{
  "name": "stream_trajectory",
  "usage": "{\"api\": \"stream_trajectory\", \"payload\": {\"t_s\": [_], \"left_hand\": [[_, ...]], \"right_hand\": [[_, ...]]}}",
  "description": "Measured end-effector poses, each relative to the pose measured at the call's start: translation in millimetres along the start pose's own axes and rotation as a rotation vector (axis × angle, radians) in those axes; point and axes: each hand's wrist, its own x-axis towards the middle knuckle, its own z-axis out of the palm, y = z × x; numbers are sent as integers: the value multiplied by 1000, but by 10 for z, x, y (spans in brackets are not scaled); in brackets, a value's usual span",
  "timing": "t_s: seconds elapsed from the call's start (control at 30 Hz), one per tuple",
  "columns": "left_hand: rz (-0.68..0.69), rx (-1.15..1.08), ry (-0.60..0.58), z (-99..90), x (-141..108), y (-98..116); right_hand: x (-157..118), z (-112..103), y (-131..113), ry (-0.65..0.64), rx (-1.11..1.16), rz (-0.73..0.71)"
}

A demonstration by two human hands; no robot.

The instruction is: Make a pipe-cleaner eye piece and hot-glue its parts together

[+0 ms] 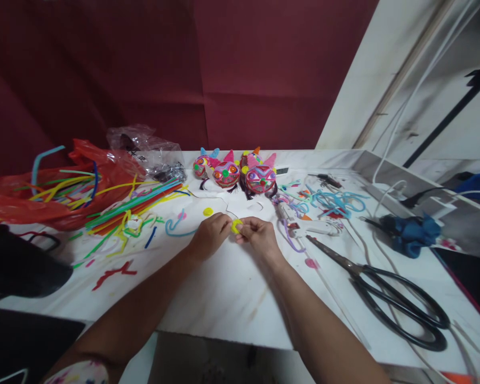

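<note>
Over the middle of the white table, my right hand (259, 234) pinches a small round yellow disc (237, 226) between thumb and fingers. My left hand (213, 234) is closed right beside it, fingertips pressed together at the disc's left edge; whether they grip the disc or something thinner is hidden. Another yellow disc (208, 212) lies just behind my left hand. A bent blue pipe cleaner (176, 230) rests to the left of that hand. Beyond both hands sit several colourful animal-face ornaments (260, 177) with pointed ears. White paper scraps (216, 201) lie in front of them.
Black-handled scissors (356, 272) and a white glue gun (304, 224) lie at right, among cables and blue pipe cleaners (340, 201). On the left are a bundle of pipe cleaners (136, 205), a red plastic bag (84, 154), a red twisted piece (114, 274) and a black object (20, 266).
</note>
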Motion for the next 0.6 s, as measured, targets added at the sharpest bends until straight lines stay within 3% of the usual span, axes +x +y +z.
{"api": "stream_trajectory", "payload": {"t_s": [0.17, 0.3, 0.6], "left_hand": [[-289, -266, -113, -52, 34, 63], [-504, -559, -212, -61, 58, 79], [-661, -828, -235, -69, 73, 122]], "right_hand": [[-6, -5, 44, 15, -59, -122], [-11, -12, 39, 24, -90, -109], [-7, -21, 21, 28, -88, -102]]}}
